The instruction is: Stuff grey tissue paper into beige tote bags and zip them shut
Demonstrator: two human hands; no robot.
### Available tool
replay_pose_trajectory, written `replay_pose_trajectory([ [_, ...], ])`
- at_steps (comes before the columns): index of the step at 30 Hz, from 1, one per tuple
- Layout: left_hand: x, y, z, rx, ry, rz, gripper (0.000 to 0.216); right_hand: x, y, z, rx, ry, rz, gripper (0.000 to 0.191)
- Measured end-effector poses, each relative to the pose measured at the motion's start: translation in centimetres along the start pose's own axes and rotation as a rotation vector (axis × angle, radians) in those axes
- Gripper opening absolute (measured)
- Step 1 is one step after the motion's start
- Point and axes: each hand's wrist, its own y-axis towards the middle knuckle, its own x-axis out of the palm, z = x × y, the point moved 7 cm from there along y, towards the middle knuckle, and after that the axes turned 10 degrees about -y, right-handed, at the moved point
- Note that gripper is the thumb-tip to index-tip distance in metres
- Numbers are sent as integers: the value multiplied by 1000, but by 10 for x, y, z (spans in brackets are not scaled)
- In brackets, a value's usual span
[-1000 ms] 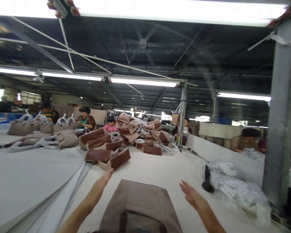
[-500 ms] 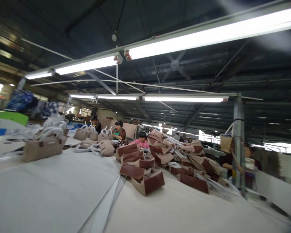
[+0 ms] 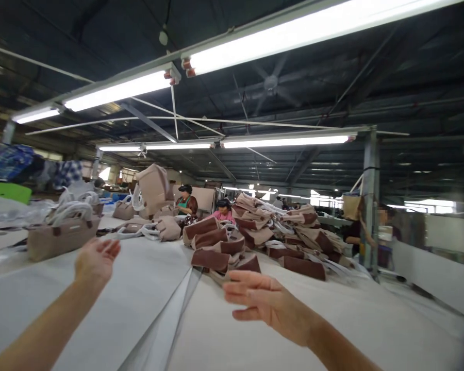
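Now both hands were back in view, though half a second before neither showed: the left hand (image 3: pixel 96 259) and right hand (image 3: pixel 268 304) hung over the table (image 3: pixel 255 335), fingers spread, holding nothing. A tan bag (image 3: pixel 153 188) was airborne beyond them.

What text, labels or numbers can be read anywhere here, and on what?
None can be read.
The bags on the table show no lettering.
The green bin at far left is blurred.
Neither the left hand nor the right hand holds anything printed.
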Motion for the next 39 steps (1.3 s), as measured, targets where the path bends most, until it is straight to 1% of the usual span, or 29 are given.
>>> replay_pose_trajectory([
  [1, 11, -3, -28, -19, 40, -2, 53, -4, -3, 16, 56, -36, 8, 56],
  [3, 41, -15, -93, -99, 179, -79, 49, -21, -15, 50, 159, -117, 49, 54],
  [4, 59, -24, -126, -131, 265, -165, 45, -31, -21, 68, 217, -167, 63, 54],
  [5, 78, -35, -158, -164, 359, -281, 40, -40, -27, 87, 279, -229, 65, 54],
  [6, 95, -48, -187, -183, 460, -413, 35, -48, -32, 104, 340, -300, 58, 55],
  [7, 111, -63, -211, -172, 551, -560, 30, -56, -36, 119, 395, -376, 45, 57],
  [8, 124, -77, -231, -132, 631, -704, 28, -64, -38, 131, 427, -471, 31, 56],
  [10, 139, -103, -260, -30, 763, -966, 30, -78, -33, 143, 400, -773, 21, 51],
  [12, 139, -119, -281, 59, 861, -1148, 43, -91, -15, 142, 303, -1161, 33, 45],
  [14, 130, -124, -299, 173, 976, -1269, 52, -102, 15, 141, 229, -1443, 45, 42],
  [16, 121, -123, -314, 326, 1076, -1326, 54, -118, 55, 145, 212, -1558, 69, 45],
  [18, 115, -118, -326, 442, 1138, -1346, 54, -138, 99, 151, 198, -1627, 122, 55],
  [21, 116, -113, -337, 495, 1165, -1350, 56, -168, 158, 166, 203, -1728, 230, 79],
  [22, 118, -113, -339, 500, 1175, -1360, 57, -176, 173, 174, 212, -1748, 246, 83],
  [23, 120, -113, -340, 503, 1180, -1366, 57, -182, 184, 183, 217, -1763, 248, 82],
  [24, 122, -113, -339, 504, 1181, -1368, 56, -187, 193, 192, 220, -1775, 242, 76],
  [27, 127, -115, -333, 483, 1171, -1342, 53, -199, 201, 215, 210, -1807, 227, 40],
  [29, 127, -118, -325, 442, 1176, -1311, 52, -206, 196, 222, 200, -1820, 209, 22],
  [30, 127, -120, -320, 418, 1182, -1299, 51, -210, 191, 222, 195, -1819, 190, 18],
  [32, 128, -124, -310, 385, 1188, -1284, 49, -217, 174, 215, 193, -1811, 147, 18],
  [34, 129, -128, -303, 371, 1195, -1283, 49, -222, 146, 201, 199, -1792, 104, 21],
  [36, 130, -129, -300, 369, 1201, -1283, 49, -223, 104, 187, 204, -1761, 55, 26],
  [37, 129, -129, -300, 370, 1200, -1280, 50, -223, 76, 182, 212, -1751, 26, 30],
  [39, 128, -128, -301, 381, 1185, -1266, 51, -223, 7, 176, 224, -1691, 6, 38],
])
